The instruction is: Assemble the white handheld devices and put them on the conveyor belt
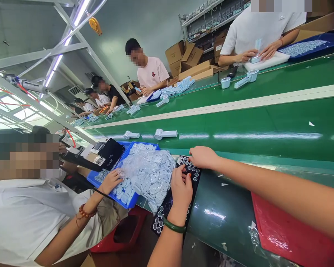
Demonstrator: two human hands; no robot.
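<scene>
Blue plastic comes first on your left: a tray (133, 201) of pale pieces (158, 181), with a co-worker's hand (110, 181) over it. Beside the heap, the black sheet (167, 204) with white rings lies under your left hand (181, 189), whose fingers curl; I cannot tell whether they pinch anything. Your right hand (204, 157) bends at the sheet's far end, its grip hidden too. Farther right lies a red board (286, 230).
</scene>
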